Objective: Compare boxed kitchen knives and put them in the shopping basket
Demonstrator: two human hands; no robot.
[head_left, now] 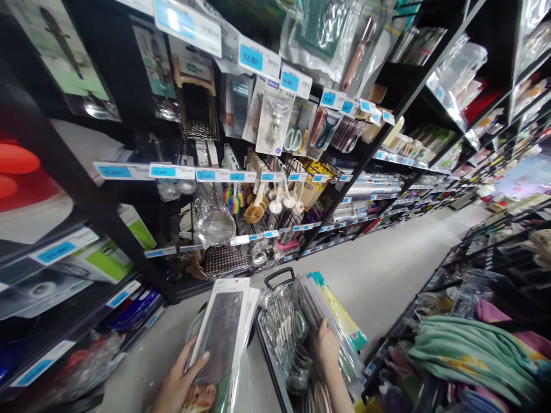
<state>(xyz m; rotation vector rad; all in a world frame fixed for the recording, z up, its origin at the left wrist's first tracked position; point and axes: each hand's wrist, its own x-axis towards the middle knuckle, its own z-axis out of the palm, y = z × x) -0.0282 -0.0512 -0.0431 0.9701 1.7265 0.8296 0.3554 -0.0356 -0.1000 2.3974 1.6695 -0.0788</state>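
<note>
My left hand (183,373) is closed on a flat white-edged package (224,338) with a dark grey panel under clear plastic. The thumb lies across its front, and more flat packs show behind it. To the right, my right hand (327,344) reaches with curled fingers over a dark-rimmed basket (269,361) full of packaged goods. It touches a row of upright clear plastic packs (316,304); what the fingers grip is hidden. Shiny wrapped utensils (279,327) fill the basket's left side. Yellow and teal packs (340,310) stand at its right edge.
Ahead, a black shelf rack holds hanging kitchen tools, with brushes (256,209), a strainer (215,226) and blue price labels (252,57). A grey floor aisle (387,258) runs back to the right. Green folded cloth (477,355) lies on the right-hand shelf.
</note>
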